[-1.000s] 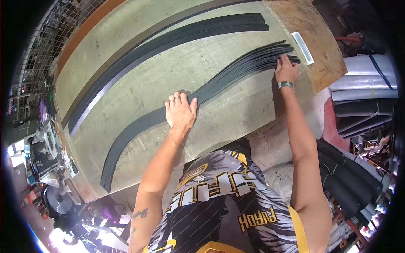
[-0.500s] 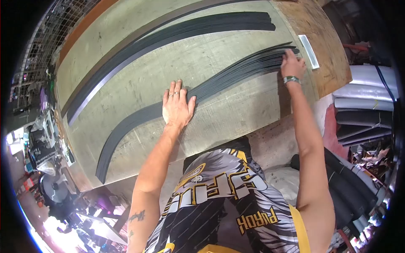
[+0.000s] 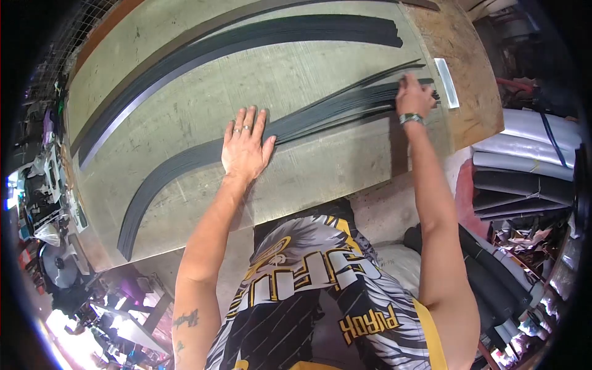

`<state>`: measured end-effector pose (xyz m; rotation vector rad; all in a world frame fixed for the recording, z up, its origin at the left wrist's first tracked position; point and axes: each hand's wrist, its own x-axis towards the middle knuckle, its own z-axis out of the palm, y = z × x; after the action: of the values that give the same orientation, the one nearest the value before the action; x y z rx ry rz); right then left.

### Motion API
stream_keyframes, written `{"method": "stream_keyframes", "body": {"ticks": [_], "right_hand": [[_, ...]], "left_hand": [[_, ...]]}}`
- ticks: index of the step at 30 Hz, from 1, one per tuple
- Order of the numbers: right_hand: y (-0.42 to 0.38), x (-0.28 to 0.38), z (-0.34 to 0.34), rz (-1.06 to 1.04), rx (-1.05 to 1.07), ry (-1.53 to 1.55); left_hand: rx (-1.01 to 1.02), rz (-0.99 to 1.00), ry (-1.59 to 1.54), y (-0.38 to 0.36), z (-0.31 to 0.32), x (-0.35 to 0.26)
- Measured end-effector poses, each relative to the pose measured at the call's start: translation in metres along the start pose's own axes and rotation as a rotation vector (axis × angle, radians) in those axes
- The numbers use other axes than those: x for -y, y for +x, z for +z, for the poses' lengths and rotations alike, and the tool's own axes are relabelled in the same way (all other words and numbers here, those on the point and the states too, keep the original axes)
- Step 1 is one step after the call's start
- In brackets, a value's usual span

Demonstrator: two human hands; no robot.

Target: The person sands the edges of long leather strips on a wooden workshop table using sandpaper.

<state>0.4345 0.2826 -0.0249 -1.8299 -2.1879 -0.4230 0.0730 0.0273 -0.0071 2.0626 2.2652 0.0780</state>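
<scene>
A bundle of long, thin black strips (image 3: 333, 108) lies in an S-shaped bend along the near part of the worktable (image 3: 308, 179). Flat on the bundle's middle, with fingers spread, my left hand (image 3: 245, 148) presses down and wears rings. My right hand (image 3: 414, 98) is at the right end, its fingers curled over the strip ends; the exact grip is partly hidden. Around that end the strips fan apart, with a couple separated on the far side and some on the near side.
Farther back, another stack of black strips (image 3: 296, 34) lies in a curve. A small white rectangular piece (image 3: 447, 83) sits by the table's wooden right end (image 3: 472, 74). Silver and dark rolls (image 3: 524, 166) are piled beyond it, with more dark rolls (image 3: 493, 271) below.
The strips at the right end have spread farther apart, a few now split off on each side. My right hand has shifted slightly left and down; the whole view has shifted a little.
</scene>
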Motion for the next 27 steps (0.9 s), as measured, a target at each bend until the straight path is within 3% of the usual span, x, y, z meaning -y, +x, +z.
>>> {"method": "stream_keyframes", "body": {"ticks": [1, 3, 5, 6, 7, 10, 12, 14, 16, 17, 18, 20, 21, 23, 26, 27], "right_hand": [[0.007, -0.016, 0.018, -0.03, -0.173, -0.037], [0.003, 0.027, 0.012, 0.107, 0.028, 0.008], [-0.049, 0.122, -0.035, -0.16, -0.045, 0.172], [-0.082, 0.163, -0.056, -0.156, 0.029, 0.359], [-0.118, 0.197, -0.059, -0.358, -0.014, 0.289], [-0.141, 0.181, -0.073, -0.548, 0.051, 0.569], [-0.094, 0.116, -0.063, -0.369, 0.144, 0.36], [-0.047, 0.057, -0.037, -0.127, 0.067, 0.211], [-0.027, 0.032, -0.017, -0.056, -0.115, 0.106], [-0.035, 0.039, -0.011, 0.008, -0.006, -0.005], [-0.041, 0.077, -0.037, 0.127, 0.276, 0.063], [-0.093, 0.145, -0.069, -0.182, 0.22, 0.118], [-0.129, 0.176, -0.062, -0.054, 0.193, 0.368], [-0.151, 0.189, -0.101, -0.47, 0.085, 0.552], [-0.094, 0.099, -0.065, -0.407, 0.178, 0.307], [-0.06, 0.061, -0.057, -0.264, 0.102, 0.184]], "left_hand": [[0.006, -0.003, 0.001, 0.0, -0.001, 0.001], [0.023, -0.006, 0.002, 0.001, 0.0, 0.0], [0.011, -0.002, -0.015, 0.003, -0.003, 0.0], [0.012, -0.004, -0.025, 0.001, -0.002, 0.0], [-0.013, 0.008, -0.022, 0.001, 0.001, 0.001], [-0.043, 0.017, -0.034, -0.001, 0.004, 0.003], [-0.033, 0.001, -0.026, 0.001, 0.003, 0.004], [-0.021, -0.005, -0.02, 0.001, 0.002, 0.002], [-0.026, -0.011, -0.004, 0.003, 0.001, 0.002], [-0.022, -0.014, -0.002, 0.001, 0.001, 0.001], [-0.02, -0.014, 0.0, 0.001, 0.0, -0.001], [-0.014, -0.014, 0.003, 0.002, -0.002, 0.0], [-0.018, -0.008, -0.007, 0.002, -0.002, 0.001], [-0.013, -0.015, 0.001, 0.002, -0.001, 0.001], [-0.003, -0.022, 0.01, 0.003, -0.001, -0.001], [-0.007, -0.026, 0.007, 0.003, 0.0, 0.0]]}}
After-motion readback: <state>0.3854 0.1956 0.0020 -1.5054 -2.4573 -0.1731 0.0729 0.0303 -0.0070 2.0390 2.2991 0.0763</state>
